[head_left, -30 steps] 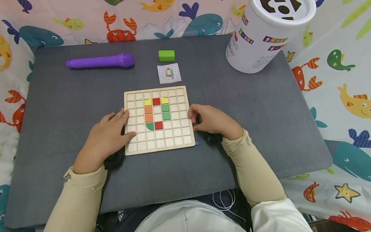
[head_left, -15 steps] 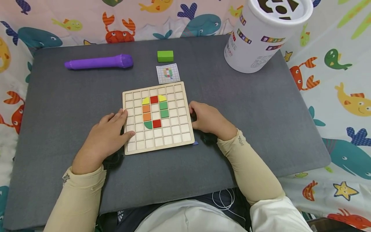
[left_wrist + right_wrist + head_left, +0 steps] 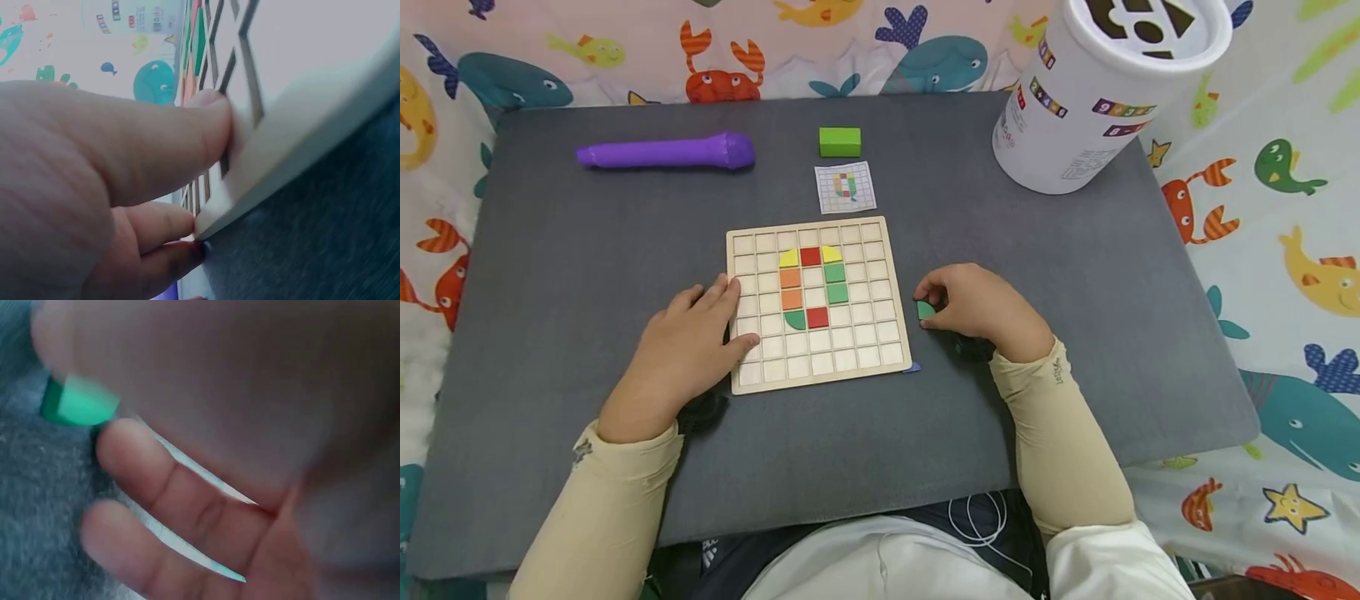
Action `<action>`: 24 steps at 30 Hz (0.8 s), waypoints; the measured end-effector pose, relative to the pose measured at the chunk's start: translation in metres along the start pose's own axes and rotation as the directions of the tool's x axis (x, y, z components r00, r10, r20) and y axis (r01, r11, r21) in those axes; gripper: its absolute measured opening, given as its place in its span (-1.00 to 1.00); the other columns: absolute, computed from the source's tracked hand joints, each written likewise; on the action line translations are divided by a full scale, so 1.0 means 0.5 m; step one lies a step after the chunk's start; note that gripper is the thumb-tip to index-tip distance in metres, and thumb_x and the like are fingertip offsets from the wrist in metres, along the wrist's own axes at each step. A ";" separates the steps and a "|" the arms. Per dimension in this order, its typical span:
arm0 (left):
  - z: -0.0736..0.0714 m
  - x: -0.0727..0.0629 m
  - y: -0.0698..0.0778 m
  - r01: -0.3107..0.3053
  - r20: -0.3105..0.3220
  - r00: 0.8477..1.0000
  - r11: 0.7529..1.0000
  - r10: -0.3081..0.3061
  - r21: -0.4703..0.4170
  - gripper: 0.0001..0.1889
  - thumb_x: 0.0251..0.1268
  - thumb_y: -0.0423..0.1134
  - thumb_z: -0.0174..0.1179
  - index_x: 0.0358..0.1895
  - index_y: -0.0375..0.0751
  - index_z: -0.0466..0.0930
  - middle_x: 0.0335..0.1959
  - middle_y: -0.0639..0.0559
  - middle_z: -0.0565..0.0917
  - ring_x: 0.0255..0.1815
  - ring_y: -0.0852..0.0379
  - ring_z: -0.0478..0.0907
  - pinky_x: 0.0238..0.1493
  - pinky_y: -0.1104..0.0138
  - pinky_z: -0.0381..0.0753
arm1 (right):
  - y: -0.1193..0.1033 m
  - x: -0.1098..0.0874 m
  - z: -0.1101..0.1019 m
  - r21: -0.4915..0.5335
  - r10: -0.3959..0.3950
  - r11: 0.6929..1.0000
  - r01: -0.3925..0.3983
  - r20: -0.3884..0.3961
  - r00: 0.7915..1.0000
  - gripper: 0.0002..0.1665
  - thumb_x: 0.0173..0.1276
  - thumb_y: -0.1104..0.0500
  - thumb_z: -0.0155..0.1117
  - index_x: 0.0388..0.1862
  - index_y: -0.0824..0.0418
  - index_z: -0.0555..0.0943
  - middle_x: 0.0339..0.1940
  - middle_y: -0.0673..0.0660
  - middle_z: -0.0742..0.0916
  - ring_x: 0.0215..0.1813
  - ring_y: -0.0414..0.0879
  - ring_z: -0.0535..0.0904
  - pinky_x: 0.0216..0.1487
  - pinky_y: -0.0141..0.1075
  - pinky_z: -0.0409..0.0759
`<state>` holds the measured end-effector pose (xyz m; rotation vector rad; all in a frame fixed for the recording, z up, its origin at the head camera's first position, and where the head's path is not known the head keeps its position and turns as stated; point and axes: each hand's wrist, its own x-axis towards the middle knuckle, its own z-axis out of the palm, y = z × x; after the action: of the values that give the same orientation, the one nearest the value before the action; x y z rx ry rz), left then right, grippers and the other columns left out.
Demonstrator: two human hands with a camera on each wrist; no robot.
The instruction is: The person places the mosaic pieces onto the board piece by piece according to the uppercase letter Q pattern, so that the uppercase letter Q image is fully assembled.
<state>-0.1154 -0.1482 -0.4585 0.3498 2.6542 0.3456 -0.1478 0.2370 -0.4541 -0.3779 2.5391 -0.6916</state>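
Note:
A wooden grid board [image 3: 775, 367] lies on the grey table, with several coloured tiles in its cells, among them a red tile [image 3: 817, 317] and an orange tile [image 3: 791, 298]. My left hand [image 3: 681, 350] rests at the board's left edge, thumb on top and fingers along the side. Just right of the board, my right hand [image 3: 985, 308] pinches a green tile with a rounded side [image 3: 926, 310] between thumb and finger. In the right wrist view that green tile [image 3: 84, 403] shows below the thumb. A blue piece [image 3: 912, 367] pokes out under the board's lower right corner.
Behind the board lie a small pattern card [image 3: 846, 187] and a green block [image 3: 840, 142]. A purple microphone-shaped thing [image 3: 666, 152] lies at the back left. At the back right stands a tall white tub [image 3: 1075, 125] with cut-outs in its lid.
My right hand has moved off the board's right edge, and the green tile now shows in its fingers. The board's right side, raised half a second ago, has come down. My left hand stays.

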 end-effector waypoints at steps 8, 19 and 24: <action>0.011 0.004 0.009 -0.046 -0.067 0.997 0.999 0.048 0.025 -0.08 0.64 0.17 0.13 0.75 -0.31 -0.05 0.73 -0.34 0.01 0.67 -0.47 -0.04 0.50 -0.39 0.09 | -0.026 -0.004 0.014 -0.124 -0.076 0.991 0.056 -0.163 0.984 -0.74 0.30 0.08 0.56 -0.03 0.02 0.83 -0.24 -0.07 0.77 -0.23 -0.14 0.63 -0.18 -0.08 0.63; 0.019 0.003 0.009 -0.069 -0.083 0.994 0.998 0.068 -0.009 -0.09 0.60 0.19 0.20 0.75 -0.23 0.04 0.73 -0.23 0.09 0.68 -0.46 -0.05 0.53 -0.38 0.04 | -0.087 0.007 0.075 -0.008 -0.288 0.957 0.290 -0.156 0.945 -0.73 0.39 0.16 0.53 0.04 0.14 0.83 -0.35 -0.07 0.74 -0.39 -0.13 0.50 -0.27 -0.20 0.56; 0.022 0.001 0.012 -0.079 -0.077 0.994 0.997 0.078 -0.006 -0.07 0.58 0.18 0.23 0.75 -0.22 0.03 0.73 -0.21 0.08 0.69 -0.44 -0.07 0.55 -0.38 0.01 | -0.094 0.015 0.086 0.000 -0.310 0.950 0.314 -0.157 0.938 -0.84 0.47 0.19 0.47 -0.04 0.16 0.86 -0.48 -0.09 0.70 -0.44 -0.18 0.51 -0.32 -0.23 0.56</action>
<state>-0.1098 -0.1405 -0.4666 0.4473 2.7176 0.4036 -0.1255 0.1777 -0.4644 -0.7581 2.6405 -0.8995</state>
